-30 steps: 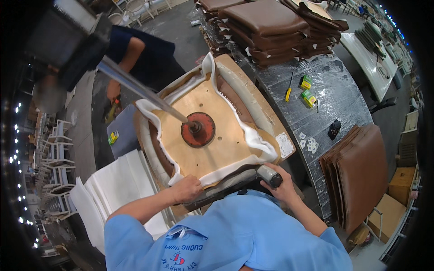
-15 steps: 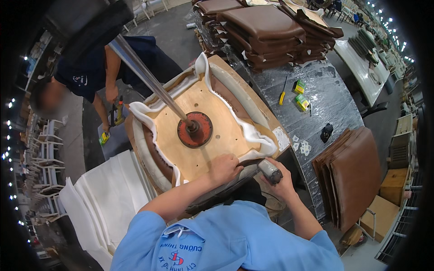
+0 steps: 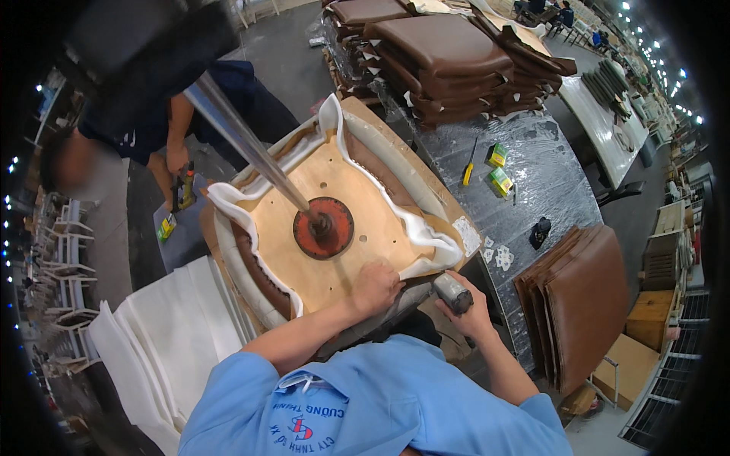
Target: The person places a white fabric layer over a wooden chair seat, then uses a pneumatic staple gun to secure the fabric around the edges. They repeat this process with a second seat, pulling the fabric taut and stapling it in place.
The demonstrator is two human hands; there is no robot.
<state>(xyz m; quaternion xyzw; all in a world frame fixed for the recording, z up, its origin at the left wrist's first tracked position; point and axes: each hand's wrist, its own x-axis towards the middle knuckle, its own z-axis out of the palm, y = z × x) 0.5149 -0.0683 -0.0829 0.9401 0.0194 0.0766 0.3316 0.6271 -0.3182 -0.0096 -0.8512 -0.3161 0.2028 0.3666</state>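
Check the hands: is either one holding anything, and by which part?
The right hand grips a grey cylindrical tool around its body. The left hand holds nothing: it presses flat on the near edge of the plywood seat base.

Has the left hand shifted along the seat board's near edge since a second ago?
Yes. The left hand slid rightward along the plywood seat board, from left of the red press disc to its lower right.

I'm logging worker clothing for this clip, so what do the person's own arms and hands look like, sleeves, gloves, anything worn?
Both hands are bare, no gloves: the left hand and the right hand show no rings or watch that I can make out. The forearms are bare too. Short light-blue sleeves end above the elbows, part of a light-blue shirt with a printed red and dark-blue emblem.
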